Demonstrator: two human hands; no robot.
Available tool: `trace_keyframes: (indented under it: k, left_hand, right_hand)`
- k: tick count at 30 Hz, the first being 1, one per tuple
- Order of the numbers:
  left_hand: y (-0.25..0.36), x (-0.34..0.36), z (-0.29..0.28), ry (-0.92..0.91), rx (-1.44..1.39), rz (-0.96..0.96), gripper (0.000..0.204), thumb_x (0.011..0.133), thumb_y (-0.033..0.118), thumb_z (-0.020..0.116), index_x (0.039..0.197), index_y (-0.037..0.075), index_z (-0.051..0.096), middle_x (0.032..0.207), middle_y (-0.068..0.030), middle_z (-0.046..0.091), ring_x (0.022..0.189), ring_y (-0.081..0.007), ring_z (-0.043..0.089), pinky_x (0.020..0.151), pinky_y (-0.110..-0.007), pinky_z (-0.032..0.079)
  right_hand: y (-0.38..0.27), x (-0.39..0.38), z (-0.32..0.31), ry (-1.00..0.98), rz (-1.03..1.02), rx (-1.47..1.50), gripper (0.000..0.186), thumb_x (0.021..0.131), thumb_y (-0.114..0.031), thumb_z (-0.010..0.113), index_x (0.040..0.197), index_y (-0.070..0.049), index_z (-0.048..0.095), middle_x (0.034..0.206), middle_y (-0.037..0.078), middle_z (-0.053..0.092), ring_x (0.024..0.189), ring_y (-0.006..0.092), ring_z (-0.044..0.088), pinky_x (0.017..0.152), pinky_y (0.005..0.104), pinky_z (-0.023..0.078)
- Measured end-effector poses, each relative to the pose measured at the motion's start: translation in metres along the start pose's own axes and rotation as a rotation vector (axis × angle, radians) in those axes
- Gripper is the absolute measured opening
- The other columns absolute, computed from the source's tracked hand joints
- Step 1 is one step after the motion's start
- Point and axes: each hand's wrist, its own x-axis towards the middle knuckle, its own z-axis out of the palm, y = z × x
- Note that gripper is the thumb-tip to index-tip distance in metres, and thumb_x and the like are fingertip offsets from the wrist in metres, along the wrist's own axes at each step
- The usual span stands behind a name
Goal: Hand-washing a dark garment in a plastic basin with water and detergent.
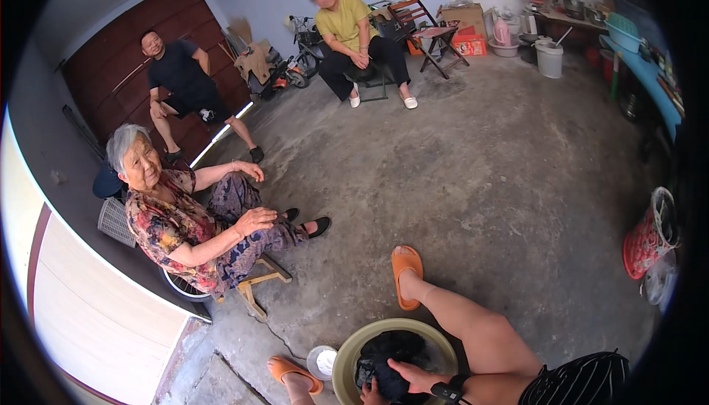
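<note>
A wide olive-green basin (344, 357) stands on the floor between my feet, with dark wet-looking cloth (391, 346) bunched inside. My right hand (415, 377), a black band on its wrist, grips a fold of this cloth near the middle of the basin. Lower down, at the picture's bottom edge, my left hand (373, 394) pinches the cloth's near side; part of that hand is cut off. Just left of the basin sits a small bowl (322, 361) holding something white. My feet wear orange slippers (407, 276) on either side.
To the left a person in a flowered shirt (173, 220) sits on a low wooden stool (258, 287). Two more people sit farther back, one in a yellow top (343, 24). A red woven basket (650, 239) stands at right, below a blue table (646, 65). A folding chair (428, 35) is behind.
</note>
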Motion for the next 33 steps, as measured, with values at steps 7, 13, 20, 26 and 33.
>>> trace_keyframes:
  k: [7, 13, 20, 26, 33]
  left_hand:
    - [-0.004, -0.013, 0.001, 0.124, -0.699, -0.048, 0.056, 0.066, 0.014, 0.064, 0.116, 0.005, 0.040, 0.111, -0.0192, 0.045, 0.104, -0.0308, 0.045, 0.089, -0.038, 0.039]
    - [-0.011, 0.000, -0.014, 0.365, -0.936, 0.026, 0.031, 0.082, 0.014, 0.056, 0.106, -0.005, 0.054, 0.094, -0.0118, 0.064, 0.087, -0.0166, 0.060, 0.080, -0.030, 0.046]
    - [0.005, -0.033, -0.064, 0.463, -0.840, -0.119, 0.039, 0.072, 0.009, 0.056, 0.110, -0.001, 0.054, 0.089, -0.0179, 0.064, 0.087, -0.0210, 0.061, 0.080, -0.033, 0.046]
    - [0.021, -0.041, -0.072, 0.289, -0.478, -0.328, 0.036, 0.071, 0.019, 0.059, 0.100, 0.000, 0.052, 0.102, -0.0247, 0.057, 0.095, -0.0387, 0.056, 0.084, -0.043, 0.044]
    - [0.050, -0.006, -0.035, -0.028, -0.304, -0.175, 0.080, 0.069, 0.051, 0.064, 0.137, 0.037, 0.024, 0.147, -0.0131, 0.003, 0.129, -0.0501, 0.009, 0.095, -0.069, 0.017]
  right_hand:
    - [-0.007, -0.047, 0.038, -0.333, -0.809, -1.199, 0.050, 0.082, -0.039, 0.053, 0.113, 0.001, 0.054, 0.112, 0.025, 0.053, 0.109, 0.0349, 0.047, 0.094, 0.0417, 0.036]
    - [-0.035, -0.027, 0.029, -0.122, 0.108, 0.047, 0.060, 0.080, -0.052, 0.055, 0.118, -0.006, 0.051, 0.114, 0.012, 0.057, 0.105, 0.0272, 0.055, 0.095, 0.0478, 0.039]
    - [-0.015, 0.001, -0.015, 0.259, -0.170, -0.387, 0.061, 0.082, -0.049, 0.053, 0.121, -0.002, 0.047, 0.114, 0.013, 0.056, 0.104, 0.0291, 0.053, 0.089, 0.0464, 0.042]
    - [0.004, 0.015, -0.053, 0.650, -0.358, -1.078, 0.058, 0.079, -0.036, 0.061, 0.121, 0.001, 0.045, 0.120, 0.020, 0.048, 0.112, 0.0341, 0.045, 0.091, 0.0410, 0.038]
    - [0.014, 0.006, -0.059, 0.769, -0.573, -1.670, 0.059, 0.070, -0.018, 0.067, 0.120, -0.003, 0.041, 0.115, 0.024, 0.043, 0.107, 0.0402, 0.044, 0.094, 0.0445, 0.035]
